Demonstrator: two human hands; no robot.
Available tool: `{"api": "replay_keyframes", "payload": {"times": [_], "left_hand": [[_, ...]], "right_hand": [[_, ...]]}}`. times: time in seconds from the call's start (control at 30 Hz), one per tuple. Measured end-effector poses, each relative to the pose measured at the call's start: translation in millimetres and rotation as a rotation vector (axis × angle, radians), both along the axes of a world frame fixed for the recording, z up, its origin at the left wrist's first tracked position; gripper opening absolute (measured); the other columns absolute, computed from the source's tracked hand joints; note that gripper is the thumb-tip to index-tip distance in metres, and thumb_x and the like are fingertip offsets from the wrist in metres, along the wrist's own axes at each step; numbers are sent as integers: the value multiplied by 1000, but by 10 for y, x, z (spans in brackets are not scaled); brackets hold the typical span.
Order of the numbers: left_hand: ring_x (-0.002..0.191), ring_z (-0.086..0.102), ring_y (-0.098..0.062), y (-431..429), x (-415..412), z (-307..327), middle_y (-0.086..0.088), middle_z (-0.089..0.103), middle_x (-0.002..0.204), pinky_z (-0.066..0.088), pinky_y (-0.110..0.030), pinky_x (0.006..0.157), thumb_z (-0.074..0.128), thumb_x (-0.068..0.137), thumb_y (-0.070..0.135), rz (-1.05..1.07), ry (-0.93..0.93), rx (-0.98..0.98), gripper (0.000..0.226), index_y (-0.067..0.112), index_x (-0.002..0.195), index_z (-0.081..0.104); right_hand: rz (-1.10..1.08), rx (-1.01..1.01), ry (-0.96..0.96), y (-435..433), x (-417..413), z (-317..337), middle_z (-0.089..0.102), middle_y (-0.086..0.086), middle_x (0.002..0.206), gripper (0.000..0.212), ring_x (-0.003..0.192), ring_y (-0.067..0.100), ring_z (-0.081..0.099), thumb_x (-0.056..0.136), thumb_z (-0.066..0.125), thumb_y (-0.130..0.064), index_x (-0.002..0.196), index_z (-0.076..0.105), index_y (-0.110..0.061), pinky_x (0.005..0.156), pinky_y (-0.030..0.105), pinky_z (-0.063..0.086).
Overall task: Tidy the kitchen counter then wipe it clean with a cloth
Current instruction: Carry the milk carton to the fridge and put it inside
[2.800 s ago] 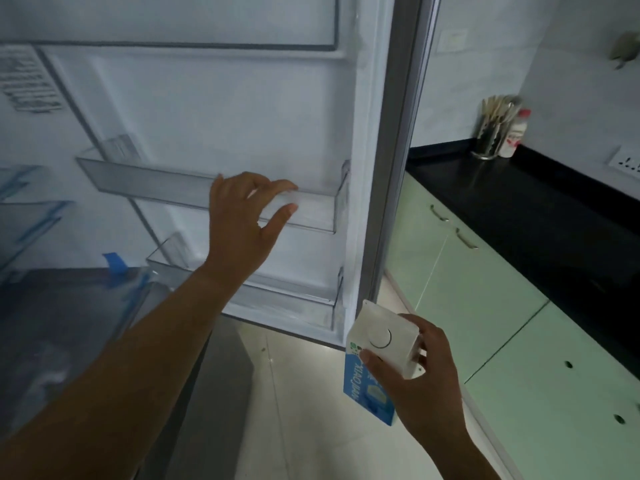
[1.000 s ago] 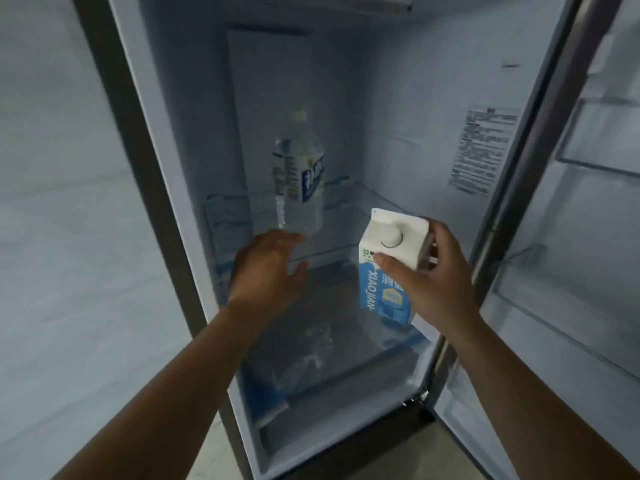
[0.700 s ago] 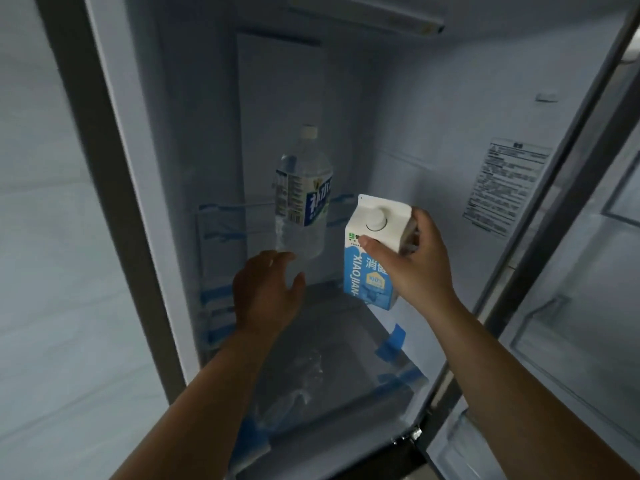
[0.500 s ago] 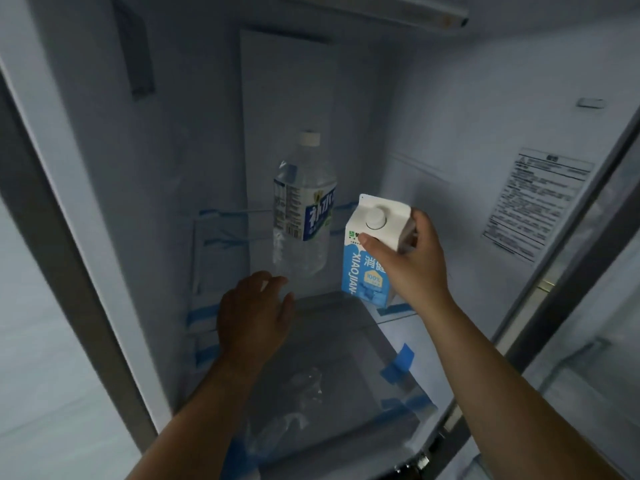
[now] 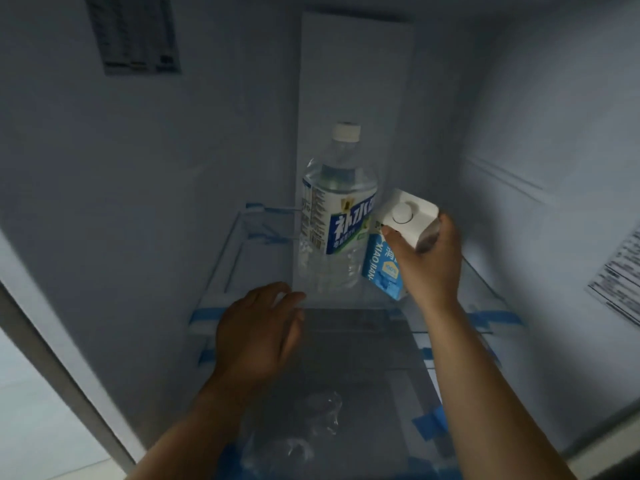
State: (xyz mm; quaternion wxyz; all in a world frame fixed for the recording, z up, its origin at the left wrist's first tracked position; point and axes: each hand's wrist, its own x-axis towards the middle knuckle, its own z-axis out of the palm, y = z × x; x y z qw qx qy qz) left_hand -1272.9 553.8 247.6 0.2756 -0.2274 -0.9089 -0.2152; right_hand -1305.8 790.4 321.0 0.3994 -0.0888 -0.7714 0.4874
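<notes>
I am looking into an open fridge. My right hand [image 5: 427,258] grips the top of a white and blue drink carton [image 5: 384,268] with a round white cap, tilted, low over the glass shelf [image 5: 242,271] right beside a clear water bottle [image 5: 337,209]. The bottle stands upright on that shelf with a white cap and a blue and white label. My left hand [image 5: 258,332] hovers at the shelf's front edge, fingers relaxed, holding nothing. No counter or cloth is in view.
Blue tape strips [image 5: 431,424] hold the shelves and the lower glass cover. Printed stickers sit on the left wall [image 5: 133,32] and the right wall [image 5: 620,275]. The fridge's left frame [image 5: 59,358] runs diagonally at the lower left.
My view has moved closer into the fridge. My right hand has carried the carton deeper and lower, up against the bottle. My left hand has stayed near the shelf's front edge.
</notes>
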Motion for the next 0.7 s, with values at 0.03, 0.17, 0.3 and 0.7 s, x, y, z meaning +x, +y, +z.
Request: {"api": "replay_keyframes", "payload": {"times": [0.03, 0.17, 0.3, 0.7], "left_hand": [[94, 64, -22, 8, 3, 16, -1, 65, 114, 52, -37, 73, 39, 91, 35, 16, -4, -1, 36, 23, 112, 66], [93, 64, -21, 32, 21, 61, 0, 66, 112, 51, -34, 74, 38, 91, 34, 35, -7, -26, 37, 22, 111, 66], [95, 64, -23, 41, 31, 85, -3, 67, 112, 52, -35, 76, 36, 90, 34, 34, -9, -51, 38, 20, 110, 66], [94, 65, -23, 45, 34, 87, -2, 67, 112, 51, -34, 77, 35, 91, 32, 44, 12, -71, 39, 18, 109, 67]], "right_hand": [[5, -5, 12, 22, -18, -20, 58, -2, 109, 58, 103, 18, 56, 58, 74, -52, 106, 51, -26, 88, 43, 48], [118, -122, -62, 96, 12, -166, 55, 1, 126, 90, 112, 14, 56, 53, 78, -53, 130, 39, -27, 92, 46, 50], [112, -57, -91, 133, 122, -289, 53, -2, 129, 92, 115, 14, 56, 58, 78, -42, 135, 30, -31, 88, 48, 52], [13, -11, -15, 78, 193, -364, 41, -6, 120, 99, 110, 9, 47, 67, 79, -33, 144, 16, -29, 73, 15, 42]]}}
